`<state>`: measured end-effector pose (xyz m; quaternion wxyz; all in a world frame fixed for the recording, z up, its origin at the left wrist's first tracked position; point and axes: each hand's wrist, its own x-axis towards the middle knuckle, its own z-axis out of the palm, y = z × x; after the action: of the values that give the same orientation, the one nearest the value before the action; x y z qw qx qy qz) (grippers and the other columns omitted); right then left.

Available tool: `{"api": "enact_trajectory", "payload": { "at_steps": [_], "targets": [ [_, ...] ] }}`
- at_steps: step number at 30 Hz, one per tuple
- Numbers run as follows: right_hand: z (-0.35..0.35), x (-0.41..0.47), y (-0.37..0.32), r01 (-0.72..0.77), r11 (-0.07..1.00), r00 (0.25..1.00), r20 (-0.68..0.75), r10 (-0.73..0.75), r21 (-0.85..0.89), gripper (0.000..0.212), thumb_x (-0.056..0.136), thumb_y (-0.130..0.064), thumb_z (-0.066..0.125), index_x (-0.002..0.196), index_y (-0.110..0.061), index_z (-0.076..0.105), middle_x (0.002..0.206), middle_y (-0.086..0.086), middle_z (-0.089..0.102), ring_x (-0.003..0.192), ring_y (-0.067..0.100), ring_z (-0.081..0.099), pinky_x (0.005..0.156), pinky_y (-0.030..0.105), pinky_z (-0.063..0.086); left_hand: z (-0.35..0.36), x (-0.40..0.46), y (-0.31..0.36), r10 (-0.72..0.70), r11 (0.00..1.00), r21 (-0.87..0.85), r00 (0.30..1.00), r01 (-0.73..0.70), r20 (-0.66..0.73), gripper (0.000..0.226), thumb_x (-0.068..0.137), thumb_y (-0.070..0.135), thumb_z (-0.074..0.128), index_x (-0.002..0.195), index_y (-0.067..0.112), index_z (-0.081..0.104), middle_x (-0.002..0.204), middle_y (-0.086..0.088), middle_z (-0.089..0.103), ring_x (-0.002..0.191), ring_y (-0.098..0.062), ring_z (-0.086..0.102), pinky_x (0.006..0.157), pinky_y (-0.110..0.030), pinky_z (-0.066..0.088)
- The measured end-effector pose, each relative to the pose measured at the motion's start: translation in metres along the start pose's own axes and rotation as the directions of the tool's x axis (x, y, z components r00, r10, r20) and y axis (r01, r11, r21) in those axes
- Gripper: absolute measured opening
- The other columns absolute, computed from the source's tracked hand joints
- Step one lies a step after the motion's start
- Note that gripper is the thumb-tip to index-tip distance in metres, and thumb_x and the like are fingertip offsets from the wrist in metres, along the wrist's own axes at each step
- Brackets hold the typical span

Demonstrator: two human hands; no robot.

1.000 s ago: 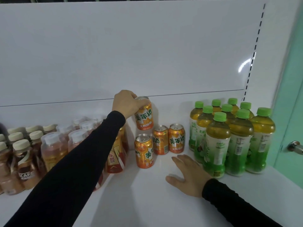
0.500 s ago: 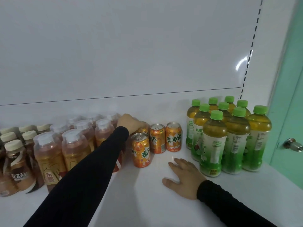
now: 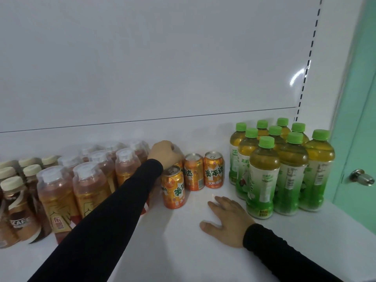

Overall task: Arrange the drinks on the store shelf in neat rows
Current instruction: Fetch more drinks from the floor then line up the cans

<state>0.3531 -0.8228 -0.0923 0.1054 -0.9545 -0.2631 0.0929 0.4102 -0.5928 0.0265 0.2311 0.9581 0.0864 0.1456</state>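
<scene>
White shelving fills the view: a flat white shelf below and a plain white back panel behind it. At centre, the left hand, in a black sleeve, curls down over the top of an orange can at the back of the shelf; the hand and a nearer can hide most of it, so only a sliver shows. Just in front, toward 6 o'clock, stands that nearer orange can, upright with its pull-tab top showing. At 3 o'clock from the hand, two more orange cans stand side by side, close together. Toward 5 o'clock, the right hand lies flat and relaxed on the bare shelf, palm down, holding nothing. Farther to 3 o'clock, green-capped tea bottles stand clustered in rows. At 9 o'clock, clear-capped amber bottles crowd against the left forearm, and beyond them cream-capped coffee bottles reach the frame's left edge. At far right, a metal knob sits on a pale green door.
</scene>
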Motion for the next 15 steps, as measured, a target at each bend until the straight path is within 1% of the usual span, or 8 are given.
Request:
{"api": "enact_trajectory", "payload": {
  "at_steps": [3, 4, 6, 7, 9, 11, 12, 15],
  "targets": [
    [0.000, 0.000, 0.000, 0.000, 1.000, 1.000, 0.000, 0.000, -0.005, 0.091, 0.086, -0.080, 0.024, 0.158, -0.025, 0.012, 0.166, 0.002, 0.000, 0.152, 0.021, -0.003, 0.121, 0.034, -0.003, 0.005, 0.001, 0.013, 0.119, 0.990, 0.073, 0.993, -0.119, 0.016, 0.042, 0.090, 0.046, 0.067, 0.113, 0.012, 0.063, 0.112, -0.003, 0.062, 0.099, -0.022, 0.057, 0.076, -0.027, 0.040],
    [0.000, 0.001, 0.000, 0.003, 1.000, 1.000, -0.007, -0.003, -0.004, 0.088, 0.088, -0.078, 0.027, 0.158, -0.025, 0.012, 0.166, 0.002, 0.000, 0.152, 0.021, -0.003, 0.121, 0.034, -0.003, 0.008, 0.001, 0.016, 0.145, 0.983, 0.108, 0.987, -0.151, 0.063, 0.044, 0.088, 0.051, 0.068, 0.109, 0.013, 0.062, 0.111, -0.003, 0.063, 0.098, -0.022, 0.058, 0.073, -0.026, 0.040],
    [0.000, 0.001, 0.001, 0.005, 1.000, 1.000, -0.021, -0.004, 0.003, 0.086, 0.090, -0.076, 0.030, 0.157, -0.026, 0.013, 0.166, 0.002, 0.001, 0.152, 0.020, -0.002, 0.121, 0.034, -0.003, 0.014, 0.002, 0.022, 0.154, 0.972, 0.157, 0.978, -0.175, 0.138, 0.039, 0.084, 0.055, 0.071, 0.086, 0.020, 0.055, 0.091, 0.000, 0.060, 0.086, -0.019, 0.055, 0.060, -0.024, 0.034],
    [0.000, 0.001, 0.001, 0.004, 1.000, 1.000, -0.020, -0.004, 0.004, 0.086, 0.090, -0.076, 0.030, 0.157, -0.026, 0.013, 0.166, 0.002, 0.001, 0.152, 0.020, -0.002, 0.121, 0.033, -0.003, 0.017, 0.002, 0.025, 0.154, 0.970, 0.164, 0.975, -0.180, 0.161, 0.038, 0.083, 0.054, 0.072, 0.081, 0.023, 0.051, 0.083, 0.004, 0.055, 0.083, -0.018, 0.054, 0.058, -0.024, 0.032],
    [0.000, 0.001, 0.001, 0.006, 1.000, 1.000, -0.015, -0.006, 0.004, 0.086, 0.090, -0.076, 0.030, 0.158, -0.025, 0.013, 0.166, 0.002, 0.001, 0.152, 0.020, -0.003, 0.121, 0.033, -0.003, 0.022, 0.003, 0.031, 0.163, 0.965, 0.173, 0.966, -0.198, 0.201, 0.032, 0.083, 0.051, 0.073, 0.090, 0.022, 0.061, 0.084, 0.005, 0.058, 0.083, -0.017, 0.055, 0.064, -0.026, 0.040],
    [0.000, 0.001, 0.001, 0.007, 1.000, 1.000, -0.015, -0.007, 0.011, 0.086, 0.090, -0.076, 0.031, 0.157, -0.025, 0.013, 0.166, 0.002, 0.002, 0.152, 0.020, -0.003, 0.121, 0.034, -0.002, 0.027, 0.005, 0.034, 0.163, 0.959, 0.198, 0.964, -0.205, 0.208, 0.038, 0.082, 0.048, 0.073, 0.111, 0.023, 0.069, 0.099, 0.000, 0.067, 0.091, -0.020, 0.060, 0.074, -0.030, 0.048],
    [0.000, 0.001, 0.001, 0.008, 1.000, 1.000, -0.017, -0.007, 0.015, 0.086, 0.090, -0.075, 0.031, 0.157, -0.025, 0.014, 0.166, 0.002, 0.002, 0.152, 0.020, -0.002, 0.121, 0.035, -0.001, 0.029, 0.005, 0.035, 0.156, 0.961, 0.199, 0.969, -0.193, 0.190, 0.040, 0.082, 0.045, 0.074, 0.115, 0.024, 0.070, 0.104, -0.002, 0.070, 0.094, -0.022, 0.062, 0.076, -0.031, 0.051],
    [-0.001, 0.000, 0.001, 0.011, 1.000, 1.000, -0.024, -0.011, 0.022, 0.086, 0.090, -0.075, 0.032, 0.157, -0.025, 0.015, 0.166, 0.002, 0.003, 0.152, 0.020, -0.001, 0.122, 0.035, 0.000, 0.031, 0.004, 0.035, 0.111, 0.981, 0.143, 0.984, -0.131, 0.141, 0.034, 0.079, 0.039, 0.076, 0.107, 0.020, 0.074, 0.098, -0.005, 0.071, 0.088, -0.022, 0.063, 0.067, -0.027, 0.049]
  ]
}}
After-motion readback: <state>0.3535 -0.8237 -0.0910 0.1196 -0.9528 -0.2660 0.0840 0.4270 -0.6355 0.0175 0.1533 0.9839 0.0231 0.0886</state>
